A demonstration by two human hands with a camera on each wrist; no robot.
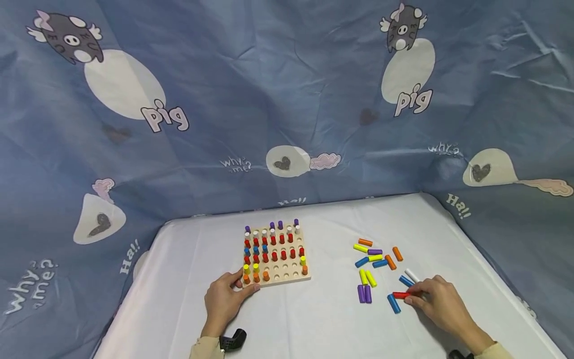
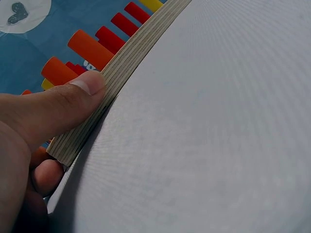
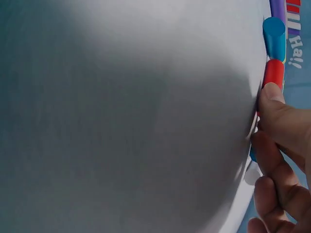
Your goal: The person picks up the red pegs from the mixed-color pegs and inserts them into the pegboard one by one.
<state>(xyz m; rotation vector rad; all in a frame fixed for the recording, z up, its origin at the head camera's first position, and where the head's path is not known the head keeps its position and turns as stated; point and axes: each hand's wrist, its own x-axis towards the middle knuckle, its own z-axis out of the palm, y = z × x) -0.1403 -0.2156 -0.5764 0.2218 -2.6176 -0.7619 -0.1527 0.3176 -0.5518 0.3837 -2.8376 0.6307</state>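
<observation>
My left hand (image 1: 225, 298) grips the near left corner of a wooden pegboard (image 1: 287, 282), thumb on its front edge and fingers at its left side. Rows of purple, white, red, blue, yellow and orange pegs stand upright in it, with some holes bare. In the left wrist view the thumb presses the layered wood edge (image 2: 131, 56) beside an orange peg (image 2: 90, 48). On the right, my right hand (image 1: 441, 304) pinches a red peg (image 1: 400, 295) between thumb and fingers, low at the tabletop. A blue peg (image 3: 275, 39) lies beside the red one in the right wrist view.
Loose pegs lie scattered right of the board: a purple pair (image 1: 364, 294), yellow ones (image 1: 367, 277), orange ones (image 1: 390, 262), a white one (image 1: 411, 275) and several blue ones. The white-covered table (image 1: 179, 279) meets a blue patterned cloth (image 1: 287, 99) at back and sides.
</observation>
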